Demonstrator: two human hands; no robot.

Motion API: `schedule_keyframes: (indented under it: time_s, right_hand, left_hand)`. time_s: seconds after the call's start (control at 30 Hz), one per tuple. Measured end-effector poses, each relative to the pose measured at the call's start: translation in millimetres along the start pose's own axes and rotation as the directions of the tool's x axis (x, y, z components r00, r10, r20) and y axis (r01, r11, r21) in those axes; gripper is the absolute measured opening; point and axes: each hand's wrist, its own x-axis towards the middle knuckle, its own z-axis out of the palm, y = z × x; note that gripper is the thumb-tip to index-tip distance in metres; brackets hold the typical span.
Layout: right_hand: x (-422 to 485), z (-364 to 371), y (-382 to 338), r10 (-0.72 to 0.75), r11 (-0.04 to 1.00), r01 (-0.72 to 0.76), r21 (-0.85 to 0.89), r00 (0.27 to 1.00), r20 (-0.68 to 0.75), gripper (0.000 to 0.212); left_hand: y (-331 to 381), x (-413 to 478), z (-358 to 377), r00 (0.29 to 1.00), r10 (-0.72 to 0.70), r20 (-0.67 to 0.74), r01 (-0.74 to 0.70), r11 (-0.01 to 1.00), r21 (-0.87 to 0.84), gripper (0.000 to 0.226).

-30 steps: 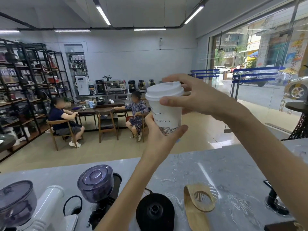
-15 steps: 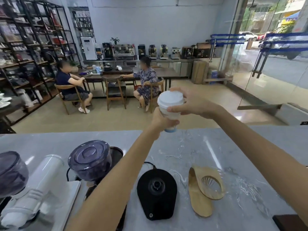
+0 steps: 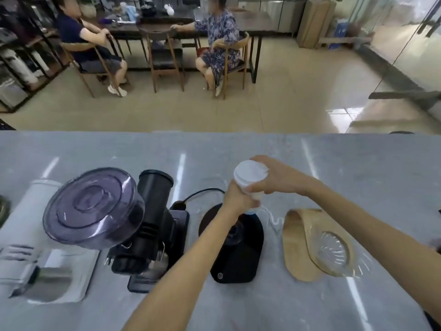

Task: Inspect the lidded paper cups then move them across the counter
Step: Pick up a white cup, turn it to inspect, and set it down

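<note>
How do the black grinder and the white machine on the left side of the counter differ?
The black grinder stands upright and carries a tinted, see-through round lid; the white machine has a plain white cylinder, no such lid. The grinder is dark; the machine is white with a metal part in front. Both rest on the grey counter.

both arms extended, left hand (image 3: 237,199) and right hand (image 3: 278,176) curled closed

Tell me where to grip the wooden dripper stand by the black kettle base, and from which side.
Grip the wooden dripper stand by its flat upright panel, coming from above on its left edge. The glass dripper fills the ring on the right, so fingers there would likely knock it.
</note>
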Motion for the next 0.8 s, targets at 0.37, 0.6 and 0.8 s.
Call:
schedule_keyframes:
  time_s: [0.37,0.6,0.8]
  right_hand:
    - [-153,78,-124,-0.007,0.991,-0.01,0.131,0.992,0.126,0.056]
    - [-220,205,-208,-0.105,0.995,0.105,0.004,0.993,0.05,0.08]
    - [-197,327,-265,-0.136,0.987,0.129,0.094,0.988,0.071,0.09]
  left_hand:
    - [-28,-201,-107,0.957,0.124,0.262,-0.14,0.989,0.04,0.049]
    - [-98,-309,-210,0.976,0.107,0.192,-0.141,0.975,0.173,0.061]
    - [-176,-344,-298,0.992,0.116,0.046,-0.121,0.988,0.1,0.071]
